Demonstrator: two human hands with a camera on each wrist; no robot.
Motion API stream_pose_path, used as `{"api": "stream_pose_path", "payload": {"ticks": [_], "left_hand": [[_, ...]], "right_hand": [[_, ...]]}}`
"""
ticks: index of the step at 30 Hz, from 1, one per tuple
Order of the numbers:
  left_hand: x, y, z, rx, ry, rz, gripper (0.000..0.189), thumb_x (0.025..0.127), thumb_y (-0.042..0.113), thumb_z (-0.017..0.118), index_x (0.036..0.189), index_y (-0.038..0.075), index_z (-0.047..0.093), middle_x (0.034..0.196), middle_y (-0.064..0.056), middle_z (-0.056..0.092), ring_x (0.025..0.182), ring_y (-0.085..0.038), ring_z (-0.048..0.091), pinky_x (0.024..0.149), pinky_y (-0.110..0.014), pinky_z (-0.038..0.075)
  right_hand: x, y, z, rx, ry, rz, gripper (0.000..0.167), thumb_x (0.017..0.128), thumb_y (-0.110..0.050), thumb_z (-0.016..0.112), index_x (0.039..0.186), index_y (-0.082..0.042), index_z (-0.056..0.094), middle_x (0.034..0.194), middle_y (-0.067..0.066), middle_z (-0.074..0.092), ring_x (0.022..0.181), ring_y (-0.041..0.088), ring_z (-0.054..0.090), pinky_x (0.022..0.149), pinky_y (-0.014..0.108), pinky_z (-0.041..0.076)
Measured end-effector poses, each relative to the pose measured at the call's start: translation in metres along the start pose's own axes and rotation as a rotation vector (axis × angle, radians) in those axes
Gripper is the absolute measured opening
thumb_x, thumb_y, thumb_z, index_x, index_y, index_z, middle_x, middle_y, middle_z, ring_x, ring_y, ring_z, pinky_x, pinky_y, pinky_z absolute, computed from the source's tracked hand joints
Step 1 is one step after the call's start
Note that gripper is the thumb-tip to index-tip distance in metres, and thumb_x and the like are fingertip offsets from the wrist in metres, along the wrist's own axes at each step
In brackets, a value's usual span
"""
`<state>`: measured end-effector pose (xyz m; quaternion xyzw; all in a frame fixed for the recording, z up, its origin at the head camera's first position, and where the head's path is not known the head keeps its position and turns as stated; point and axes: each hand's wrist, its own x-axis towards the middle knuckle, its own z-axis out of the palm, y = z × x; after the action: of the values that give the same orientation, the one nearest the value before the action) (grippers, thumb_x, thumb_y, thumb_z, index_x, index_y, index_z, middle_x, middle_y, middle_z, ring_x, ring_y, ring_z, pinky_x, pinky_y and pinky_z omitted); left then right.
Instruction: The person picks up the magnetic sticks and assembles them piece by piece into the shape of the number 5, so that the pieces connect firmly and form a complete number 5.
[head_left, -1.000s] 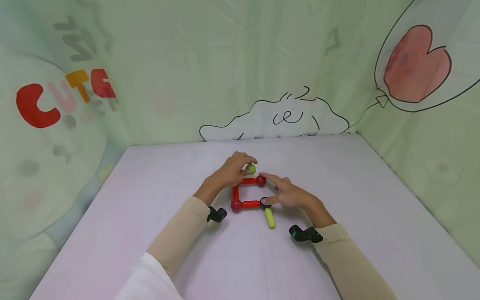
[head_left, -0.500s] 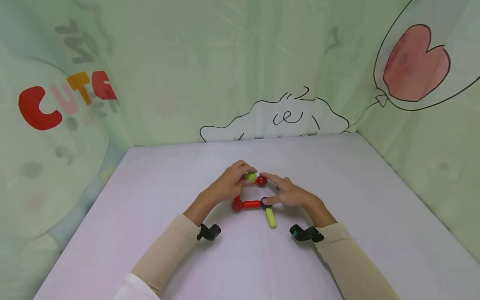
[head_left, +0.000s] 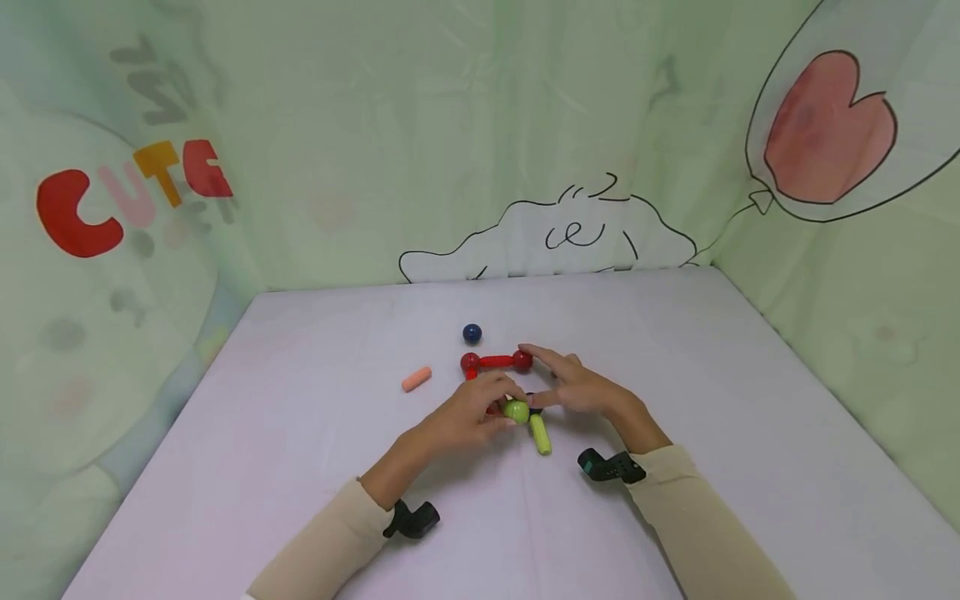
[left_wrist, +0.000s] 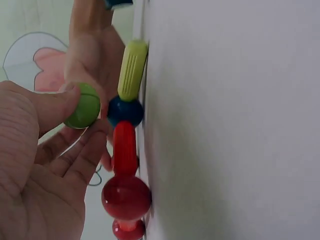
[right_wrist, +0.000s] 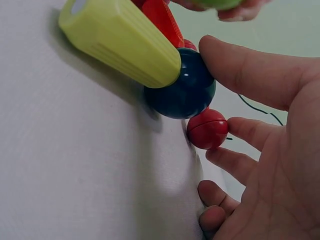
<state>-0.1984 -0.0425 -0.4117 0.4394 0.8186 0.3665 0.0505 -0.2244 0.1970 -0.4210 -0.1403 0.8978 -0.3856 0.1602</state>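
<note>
My left hand (head_left: 467, 414) pinches a green ball (left_wrist: 86, 107) between thumb and fingers, above a red rod (left_wrist: 125, 150) and close beside a dark blue ball (right_wrist: 187, 90). Red rods and balls form a shape open on its right side, lying on the table. From its blue ball a yellow-green rod (head_left: 541, 435) sticks out toward the near edge. My right hand (head_left: 581, 387) is spread at that open side, its thumb at the blue ball and fingertips touching the far red ball (right_wrist: 207, 130). In the head view, my left hand hides the shape's near left corner.
Behind the shape lies a loose dark blue ball (head_left: 472, 333). To the left is a loose salmon-coloured rod (head_left: 417, 379). Green printed curtains (head_left: 337, 167) stand around the back and sides of the pale table (head_left: 637, 317).
My left hand has come nearer with the green ball, from the shape's far side to its near side. The loose blue ball and salmon rod have come into sight. The right hand stays put.
</note>
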Motion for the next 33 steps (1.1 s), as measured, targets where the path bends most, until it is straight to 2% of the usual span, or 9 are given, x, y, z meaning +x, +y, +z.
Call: {"api": "stream_pose_path", "payload": {"ticks": [4,7,9,13,17,23,28,30,33], "left_hand": [[-0.004,0.01,0.009,0.005,-0.079,0.033,0.033,0.093,0.006,0.073,0.123,0.006,0.063,0.118,-0.003,0.062,0.1,-0.011,0.057,0.09,-0.019,0.05],[-0.002,0.017,0.014,0.042,-0.144,0.056,0.033,0.093,0.01,0.074,0.123,0.007,0.063,0.123,-0.003,0.062,0.102,-0.011,0.057,0.088,-0.016,0.049],[-0.002,0.02,0.017,0.066,-0.186,0.061,0.033,0.093,0.013,0.074,0.124,0.008,0.063,0.129,-0.003,0.062,0.107,-0.01,0.058,0.091,-0.015,0.048],[-0.002,0.022,0.023,0.091,-0.236,0.051,0.03,0.094,0.018,0.073,0.122,0.013,0.065,0.14,-0.002,0.059,0.128,-0.01,0.054,0.105,-0.02,0.042],[-0.003,0.02,0.028,0.108,-0.243,0.059,0.028,0.094,0.019,0.073,0.121,0.015,0.067,0.143,0.0,0.058,0.136,-0.01,0.049,0.113,-0.025,0.037],[-0.003,0.015,0.036,0.149,-0.223,0.093,0.034,0.094,0.024,0.074,0.126,0.016,0.067,0.134,0.004,0.061,0.131,-0.007,0.051,0.11,-0.02,0.038],[-0.002,0.014,0.037,0.166,-0.232,0.101,0.037,0.094,0.024,0.074,0.13,0.018,0.067,0.139,0.003,0.059,0.134,-0.009,0.049,0.108,-0.02,0.04],[-0.002,0.013,0.038,0.148,-0.231,0.101,0.038,0.094,0.024,0.074,0.132,0.018,0.067,0.139,0.003,0.059,0.13,-0.008,0.051,0.104,-0.018,0.042],[-0.003,0.009,0.041,0.084,-0.213,0.092,0.038,0.093,0.022,0.075,0.13,0.017,0.068,0.133,0.004,0.06,0.114,-0.005,0.055,0.096,-0.015,0.045]], "right_hand": [[-0.001,-0.001,0.0,-0.026,0.008,0.021,0.092,0.084,-0.039,0.075,0.161,-0.026,0.027,0.164,0.011,0.029,0.133,0.037,0.031,0.105,0.071,0.033],[-0.001,-0.002,-0.001,-0.038,0.009,0.032,0.093,0.083,-0.039,0.075,0.161,-0.027,0.026,0.163,0.011,0.03,0.13,0.035,0.034,0.103,0.068,0.036],[-0.001,-0.003,-0.002,-0.033,0.007,0.032,0.093,0.083,-0.04,0.075,0.161,-0.027,0.027,0.162,0.011,0.031,0.13,0.035,0.034,0.103,0.068,0.036],[0.0,-0.003,-0.001,-0.03,-0.003,0.031,0.095,0.082,-0.045,0.076,0.161,-0.026,0.027,0.163,0.011,0.03,0.135,0.037,0.03,0.105,0.071,0.033],[0.001,-0.003,-0.001,-0.038,-0.008,0.03,0.095,0.082,-0.047,0.076,0.161,-0.026,0.027,0.164,0.011,0.029,0.137,0.039,0.028,0.105,0.074,0.031],[0.001,-0.001,-0.001,-0.043,-0.012,0.027,0.095,0.083,-0.049,0.075,0.161,-0.027,0.026,0.164,0.011,0.028,0.139,0.04,0.026,0.105,0.075,0.029],[0.002,-0.001,-0.002,-0.048,-0.017,0.03,0.094,0.084,-0.049,0.074,0.161,-0.027,0.026,0.164,0.012,0.028,0.139,0.041,0.026,0.105,0.076,0.029],[0.002,0.0,-0.002,-0.052,-0.016,0.03,0.093,0.084,-0.049,0.074,0.161,-0.027,0.026,0.164,0.012,0.029,0.139,0.041,0.027,0.105,0.076,0.029],[0.003,0.001,-0.001,-0.052,-0.016,0.026,0.093,0.084,-0.049,0.074,0.161,-0.027,0.026,0.163,0.012,0.029,0.137,0.039,0.029,0.104,0.074,0.032]]}}
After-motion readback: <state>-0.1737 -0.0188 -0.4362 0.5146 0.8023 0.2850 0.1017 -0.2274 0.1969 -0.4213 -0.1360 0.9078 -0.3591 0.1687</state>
